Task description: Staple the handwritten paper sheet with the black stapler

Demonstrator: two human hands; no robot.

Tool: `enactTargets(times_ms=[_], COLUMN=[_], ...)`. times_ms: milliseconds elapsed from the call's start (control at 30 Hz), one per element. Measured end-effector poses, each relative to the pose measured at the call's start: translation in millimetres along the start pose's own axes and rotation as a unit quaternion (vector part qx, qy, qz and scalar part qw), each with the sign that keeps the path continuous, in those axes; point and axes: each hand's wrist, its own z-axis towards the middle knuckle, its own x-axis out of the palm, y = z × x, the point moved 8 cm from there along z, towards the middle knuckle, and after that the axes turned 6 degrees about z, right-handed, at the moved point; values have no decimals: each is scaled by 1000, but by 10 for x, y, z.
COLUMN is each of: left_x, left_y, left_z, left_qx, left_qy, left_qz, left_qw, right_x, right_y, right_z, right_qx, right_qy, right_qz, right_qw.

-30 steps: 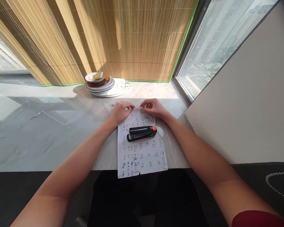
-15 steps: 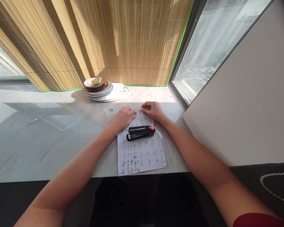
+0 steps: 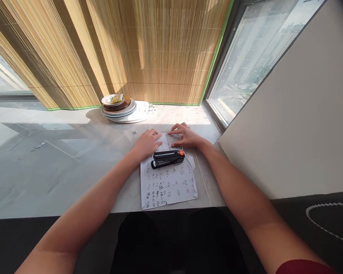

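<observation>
Handwritten sheets of paper (image 3: 171, 190) lie on the marble-look ledge in front of me, with a black stapler (image 3: 168, 158) with an orange end resting across them. My left hand (image 3: 147, 144) lies palm down on the upper left edge of the paper, its fingers stretched out. On the upper right part of the paper rests my right hand (image 3: 185, 136), thumb and fingers apart, over a densely written patch. Both hands are just beyond the stapler and neither grips it. The paper's right edge is curled and folded.
A stack of plates (image 3: 122, 111) with a small yellow packet (image 3: 117, 99) on top stands at the back. Behind it hangs a bamboo blind (image 3: 160, 49). A window (image 3: 246, 72) and a white wall (image 3: 308, 114) are on the right. Small scraps (image 3: 39, 146) lie at left.
My right hand's fingers have spread, with the thumb moving nearer to me onto the paper. My left hand stays in about the same place. The view has shifted slightly.
</observation>
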Motion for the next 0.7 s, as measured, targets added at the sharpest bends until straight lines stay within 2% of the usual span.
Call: enactTargets(times_ms=[233,333,433,533,700], left_x=[7,-62,-110,-27,130], left_y=[143,150,162,142,62], left_z=[18,7,-7,5,55], left_qx=[-24,-22,-47,-55,-2], left_qy=[13,-11,-35,-10,44], left_qz=[31,32,25,-12,-74], left_qw=[999,999,998,998,996], right_x=[15,-10,16,24,-74], right_y=[62,78,84,75,1], right_z=[25,30,51,71,68], right_qx=[1,-7,-5,0,1], right_qy=[-20,-42,-37,-43,-94], right_qz=[-17,-1,55,70,5], right_qw=[1000,999,998,997,996])
